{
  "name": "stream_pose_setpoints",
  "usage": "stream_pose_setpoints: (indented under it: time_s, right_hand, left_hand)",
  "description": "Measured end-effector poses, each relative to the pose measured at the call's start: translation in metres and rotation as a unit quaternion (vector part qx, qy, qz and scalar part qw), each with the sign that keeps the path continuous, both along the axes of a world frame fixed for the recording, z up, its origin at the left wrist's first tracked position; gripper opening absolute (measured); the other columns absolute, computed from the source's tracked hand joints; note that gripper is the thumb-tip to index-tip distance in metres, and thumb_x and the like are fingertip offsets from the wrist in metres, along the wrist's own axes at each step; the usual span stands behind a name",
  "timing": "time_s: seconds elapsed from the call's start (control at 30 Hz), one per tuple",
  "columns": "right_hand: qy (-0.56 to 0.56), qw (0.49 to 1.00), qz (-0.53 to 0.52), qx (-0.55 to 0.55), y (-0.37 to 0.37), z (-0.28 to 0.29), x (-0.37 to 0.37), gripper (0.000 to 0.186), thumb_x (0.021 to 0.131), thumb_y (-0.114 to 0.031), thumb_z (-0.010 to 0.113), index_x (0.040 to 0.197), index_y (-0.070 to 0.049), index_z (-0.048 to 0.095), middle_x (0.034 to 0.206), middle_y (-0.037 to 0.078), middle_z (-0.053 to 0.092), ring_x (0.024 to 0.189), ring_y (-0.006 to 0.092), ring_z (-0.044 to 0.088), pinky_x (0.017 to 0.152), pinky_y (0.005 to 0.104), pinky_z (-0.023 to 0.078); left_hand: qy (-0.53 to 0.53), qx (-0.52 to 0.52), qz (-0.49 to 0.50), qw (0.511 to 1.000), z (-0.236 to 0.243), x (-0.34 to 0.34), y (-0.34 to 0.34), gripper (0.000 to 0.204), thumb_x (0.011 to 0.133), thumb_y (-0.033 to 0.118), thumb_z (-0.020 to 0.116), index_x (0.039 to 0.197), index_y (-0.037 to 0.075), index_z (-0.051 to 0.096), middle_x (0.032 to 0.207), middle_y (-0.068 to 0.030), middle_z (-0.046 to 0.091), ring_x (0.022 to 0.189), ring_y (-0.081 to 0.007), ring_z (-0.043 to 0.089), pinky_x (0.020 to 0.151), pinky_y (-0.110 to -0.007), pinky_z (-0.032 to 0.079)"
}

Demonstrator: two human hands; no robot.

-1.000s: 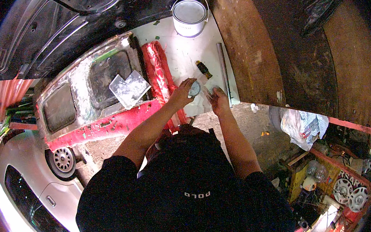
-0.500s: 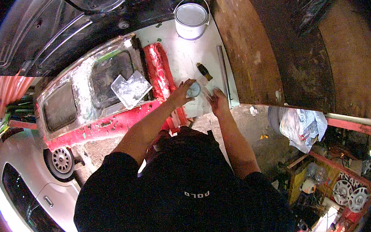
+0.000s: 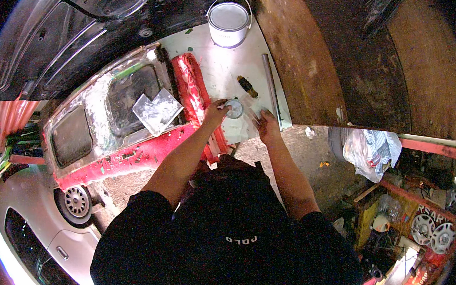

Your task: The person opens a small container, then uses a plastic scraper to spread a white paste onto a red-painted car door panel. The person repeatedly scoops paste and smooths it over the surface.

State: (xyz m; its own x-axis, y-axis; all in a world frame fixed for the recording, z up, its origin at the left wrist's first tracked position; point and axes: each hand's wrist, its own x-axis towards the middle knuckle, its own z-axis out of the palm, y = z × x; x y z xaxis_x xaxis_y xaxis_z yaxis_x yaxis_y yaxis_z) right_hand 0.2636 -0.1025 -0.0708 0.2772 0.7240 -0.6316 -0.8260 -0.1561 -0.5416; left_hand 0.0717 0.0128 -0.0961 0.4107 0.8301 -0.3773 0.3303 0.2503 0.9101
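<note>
My left hand (image 3: 215,114) has its fingers closed at the near-left rim of a small round pale grey-blue tin or lid (image 3: 234,109), above the white surface. To its right, my right hand (image 3: 268,128) is closed in a pinch, with the fingertips beside a pale, translucent flat piece (image 3: 250,120). That piece is faint, and its kind cannot be made out. Just beyond the hands lies a tool with a black and yellow handle (image 3: 247,85); its pale end points toward me.
A white pail (image 3: 228,34) stands at the back. A metal tube (image 3: 271,87) lies along the surface's right edge. At left is a red, scraped vehicle panel (image 3: 130,159) bearing a bent grey sheet (image 3: 157,111). Wooden boards (image 3: 304,63) rise at right. A plastic bag (image 3: 363,153) sits low.
My left hand has shifted left and slightly down around the round tin or lid, its fingers drawn back to the near-left rim. The whole view has drifted slightly.
</note>
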Motion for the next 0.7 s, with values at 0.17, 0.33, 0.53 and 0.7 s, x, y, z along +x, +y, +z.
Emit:
stream_pose_setpoints:
  time_s: [0.17,0.33,0.53,0.7]
  right_hand:
    - [-0.013,1.000,0.007,-0.016,0.000,0.004,-0.004,0.030,0.087,-0.018,0.059,0.114,-0.007,0.053,0.106,0.006,0.059,0.097,0.0234,0.058,0.086,0.0391,0.049]
    - [-0.008,1.000,-0.004,-0.012,-0.004,0.012,-0.009,0.033,0.087,-0.018,0.058,0.117,-0.006,0.053,0.108,0.008,0.058,0.098,0.0245,0.058,0.085,0.0392,0.051]
    - [-0.014,1.000,0.008,-0.004,-0.001,0.010,-0.007,0.035,0.088,-0.014,0.056,0.121,-0.005,0.051,0.112,0.010,0.058,0.101,0.0252,0.058,0.085,0.0399,0.051]
    - [-0.032,0.999,0.014,0.001,-0.001,0.014,-0.011,0.022,0.087,-0.016,0.058,0.108,-0.010,0.055,0.097,0.002,0.060,0.092,0.0214,0.060,0.088,0.0409,0.048]
  left_hand:
    - [0.024,0.053,0.008,0.998,-0.002,-0.001,-0.003,0.038,0.083,0.023,0.068,0.116,0.006,0.062,0.100,-0.0102,0.068,0.089,-0.0189,0.063,0.079,-0.031,0.050]
    - [0.028,0.090,0.033,0.995,-0.019,-0.001,-0.009,0.041,0.082,0.028,0.068,0.116,0.006,0.062,0.100,-0.0128,0.068,0.087,-0.0217,0.065,0.078,-0.034,0.051]
    - [0.055,0.096,0.030,0.993,-0.018,-0.005,-0.004,0.043,0.084,0.033,0.066,0.117,0.006,0.060,0.091,-0.0115,0.067,0.082,-0.0207,0.065,0.073,-0.034,0.051]
    - [0.029,0.081,0.099,0.991,0.023,-0.014,-0.009,0.040,0.089,0.031,0.060,0.117,0.002,0.058,0.091,-0.0094,0.065,0.076,-0.0185,0.063,0.068,-0.031,0.050]
